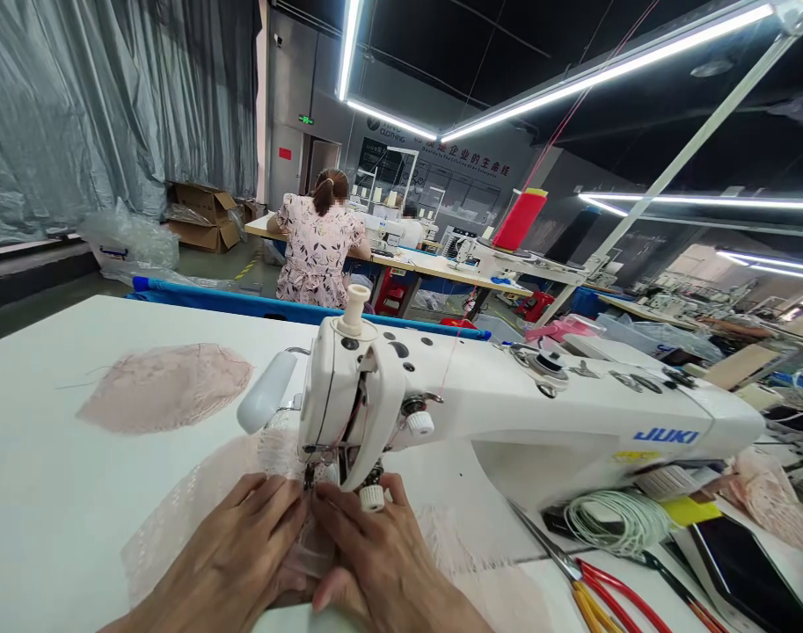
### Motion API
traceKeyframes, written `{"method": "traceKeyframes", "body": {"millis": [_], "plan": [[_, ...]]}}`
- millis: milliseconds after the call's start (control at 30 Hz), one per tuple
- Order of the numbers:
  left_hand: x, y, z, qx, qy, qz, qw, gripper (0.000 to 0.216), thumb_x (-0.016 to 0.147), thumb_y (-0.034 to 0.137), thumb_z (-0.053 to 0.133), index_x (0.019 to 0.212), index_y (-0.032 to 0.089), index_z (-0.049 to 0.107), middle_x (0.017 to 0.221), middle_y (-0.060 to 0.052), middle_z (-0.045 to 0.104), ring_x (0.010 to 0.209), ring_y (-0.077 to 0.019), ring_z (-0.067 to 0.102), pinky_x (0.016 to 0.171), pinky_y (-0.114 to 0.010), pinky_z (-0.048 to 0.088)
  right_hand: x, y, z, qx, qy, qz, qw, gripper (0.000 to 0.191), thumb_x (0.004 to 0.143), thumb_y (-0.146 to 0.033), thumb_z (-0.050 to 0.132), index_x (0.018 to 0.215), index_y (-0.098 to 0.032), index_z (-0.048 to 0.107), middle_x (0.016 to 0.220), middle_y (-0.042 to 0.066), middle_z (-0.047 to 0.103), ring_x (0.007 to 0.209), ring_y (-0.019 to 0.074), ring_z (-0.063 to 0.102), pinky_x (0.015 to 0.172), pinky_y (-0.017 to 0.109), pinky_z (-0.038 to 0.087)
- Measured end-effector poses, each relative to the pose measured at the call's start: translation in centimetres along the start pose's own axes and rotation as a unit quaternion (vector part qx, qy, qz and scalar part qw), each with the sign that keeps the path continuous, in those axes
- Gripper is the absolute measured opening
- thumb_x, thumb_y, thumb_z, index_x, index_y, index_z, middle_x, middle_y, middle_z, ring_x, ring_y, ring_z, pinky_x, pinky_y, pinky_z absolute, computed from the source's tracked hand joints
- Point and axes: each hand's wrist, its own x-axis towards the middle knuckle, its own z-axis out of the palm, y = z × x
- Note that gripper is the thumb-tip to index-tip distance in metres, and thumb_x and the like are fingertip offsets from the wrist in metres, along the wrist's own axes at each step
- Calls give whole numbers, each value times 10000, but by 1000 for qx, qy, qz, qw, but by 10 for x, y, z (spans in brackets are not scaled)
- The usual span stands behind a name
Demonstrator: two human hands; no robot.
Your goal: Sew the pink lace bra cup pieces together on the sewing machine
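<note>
My left hand (243, 549) and my right hand (378, 554) lie side by side on a piece of pale pink lace fabric (177, 519), right in front of the needle of a white JUKI sewing machine (507, 404). The fingers of both hands are pressed down on the lace and pinch it together at the presser foot (315, 475). The fingertips nearly touch each other. A second stack of pink lace pieces (167, 387) lies on the white table (38, 440) to the left.
Red- and yellow-handled scissors (599, 593), a coil of white cord (612, 519) and a dark phone (744, 576) lie right of the machine. A red thread cone (520, 220) stands behind. A person in a floral dress (318, 242) sits at a table ahead.
</note>
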Motion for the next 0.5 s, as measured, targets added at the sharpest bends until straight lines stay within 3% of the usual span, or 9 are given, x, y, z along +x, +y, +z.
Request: {"method": "traceKeyframes", "body": {"millis": [100, 200, 333, 500], "plan": [[-2, 7, -2, 19, 46, 5, 999, 299, 821, 393, 728, 1023, 184, 660, 930, 4, 667, 880, -185, 572, 893, -323, 368, 0, -2, -6, 17, -2, -28, 999, 720, 918, -718, 178, 1107, -180, 617, 991, 75, 722, 788, 205, 587, 788, 380, 341], [-5, 14, -3, 29, 78, 6, 997, 156, 886, 344, 623, 886, 200, 683, 854, 7, 665, 841, -183, 577, 951, -332, 349, 3, -5, -11, 27, 21, -48, 998, 716, 950, -673, 113, 1012, -181, 630, 1004, 54, 727, 736, 180, 574, 740, 367, 337], [-12, 14, 2, 49, 62, 7, 997, 176, 851, 344, 670, 748, 201, 663, 762, 27, 629, 745, -164, 566, 942, -344, 345, 5, -8, -11, 31, 47, -52, 997, 729, 973, -632, 54, 952, -178, 624, 964, 39, 734, 704, 169, 573, 715, 358, 331], [-21, 3, 16, 74, 46, 22, 996, 208, 882, 383, 653, 817, 185, 661, 851, 1, 632, 817, -179, 567, 985, -395, 331, 0, -6, -7, 26, 26, -51, 998, 677, 978, -638, 111, 1029, -201, 626, 973, 42, 731, 754, 184, 591, 716, 348, 347]]}}
